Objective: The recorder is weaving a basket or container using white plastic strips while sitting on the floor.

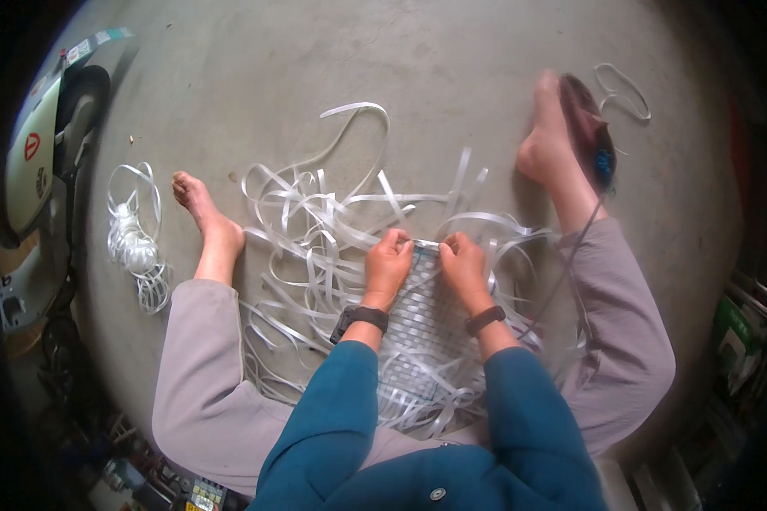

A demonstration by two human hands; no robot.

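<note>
Matting [424,319] sits right between the two forearms, its far edge up at the fingertips, the rest running back toward the lap. And look at that far edge: left hand [388,266] at the left corner, right hand [465,268] at the right, thumbs pressed to the forefingers on both sides, a narrow gap between the hands. Across that gap runs a short white strip [427,244], its ends disappearing into the two pinches, just at the weave's border.

Now the weave itself! Flat plastic bands, white and silvery grey, crossing over and under in a tight checkered pattern, with a thin bluish line just below the far edge. It narrows toward the fingers and widens toward the lap, where the lower part vanishes under a tangle of glossy ends. Loose white straps [311,221] curl out all around, thickest on the left, looping over the grey concrete floor [452,60] between the bare left foot [203,209] and the right leg [614,319]. Beyond that left foot lies a bundled hank of white strapping [134,243].
</note>
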